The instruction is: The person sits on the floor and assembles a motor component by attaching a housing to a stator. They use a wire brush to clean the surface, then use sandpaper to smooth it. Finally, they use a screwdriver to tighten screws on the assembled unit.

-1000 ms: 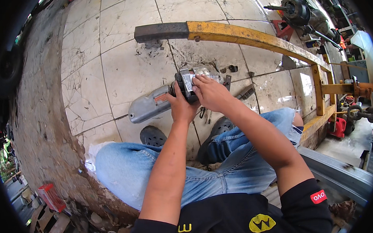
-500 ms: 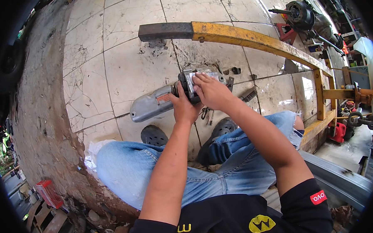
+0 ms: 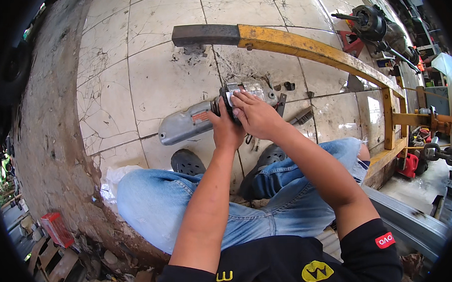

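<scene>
While a metal motor (image 3: pixel 254 87) sits beyond the shoes (image 3: pixel 187 162), a grey cover (image 3: pixel 179 130) showing at its left, the left hand (image 3: pixel 227 130) grasps its near side; the right hand (image 3: pixel 257 117) lies across its top, grip unclear.

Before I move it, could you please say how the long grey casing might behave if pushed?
The grey casing looks metallic, so it is probably stiff. Its long, low shape suggests it would resist rolling. The floor tiles look smooth, so it may slide easily.

The long grey casing (image 3: pixel 177 132) looks smooth metal, the yellow beam (image 3: pixel 302 45) scuffed paint, the tiles (image 3: pixel 165 22) glossy.
</scene>
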